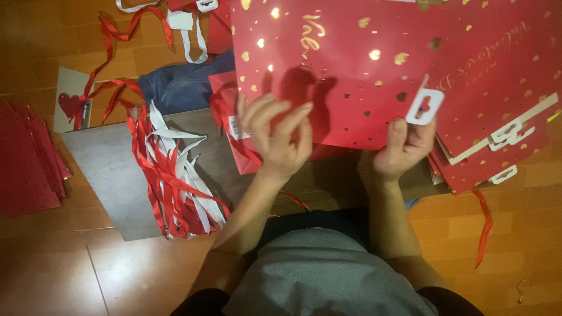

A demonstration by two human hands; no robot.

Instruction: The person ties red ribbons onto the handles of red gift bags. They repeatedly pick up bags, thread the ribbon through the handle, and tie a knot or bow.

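Seen from the head camera, a red gift bag [351, 76] with gold hearts is held up over the grey board's [102, 169] far edge. Its lower edge is pinched by the left hand [280, 137], fingers loosely curled. A white hang tab [425, 106] is gripped by the right hand [404, 146], apparently between thumb and forefinger. Red and white ribbons [172, 175] are heaped on the board's left part.

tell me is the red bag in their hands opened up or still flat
Flat. The red gift bag shows as one smooth sheet with no open mouth, pinched at its lower edge by the left hand and right hand.
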